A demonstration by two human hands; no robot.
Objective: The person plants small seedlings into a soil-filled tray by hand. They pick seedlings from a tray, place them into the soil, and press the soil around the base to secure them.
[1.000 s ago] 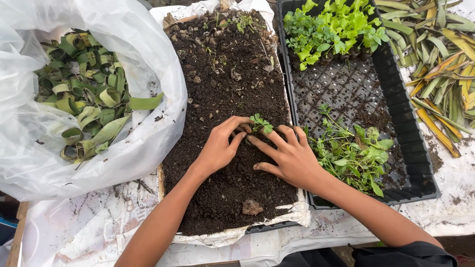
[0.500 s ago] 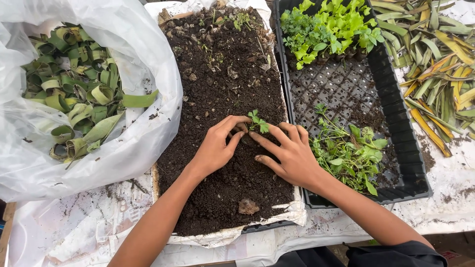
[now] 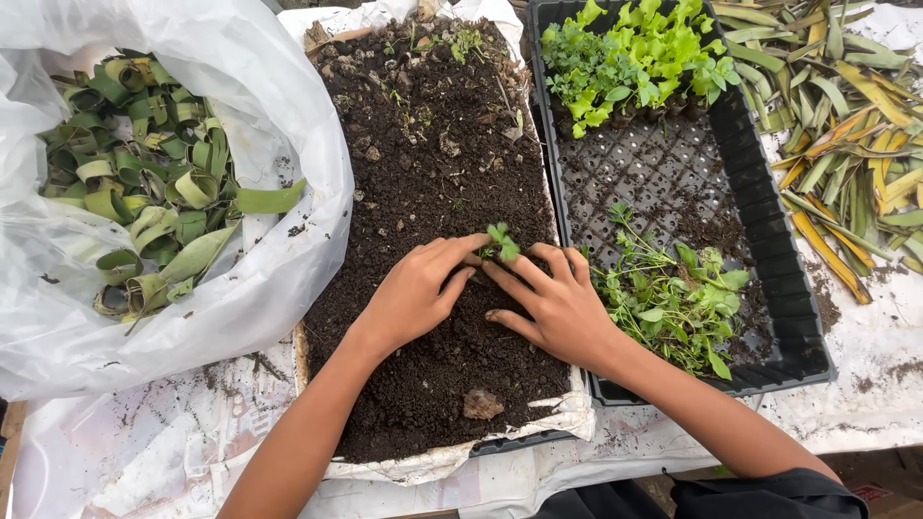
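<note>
Dark crumbly soil bed [image 3: 433,173] under us: our left hand [image 3: 413,293] and right hand [image 3: 553,308], fingers spread flat, gripping nothing, should firm gently around the small green seedling [image 3: 501,242]

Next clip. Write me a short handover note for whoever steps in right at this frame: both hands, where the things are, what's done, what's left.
Left hand and right hand: both flat on the soil, fingertips pressed in around one small seedling, which stands upright between them.
Things: the soil fills a lined tray; a black mesh tray to its right holds loose seedlings near the front and leafy green plants at the far end. A white bag of rolled leaf strips sits on the left.
Done: one seedling set in the soil.
Left: firming looks unfinished; the loose seedlings lie unplanted.
</note>
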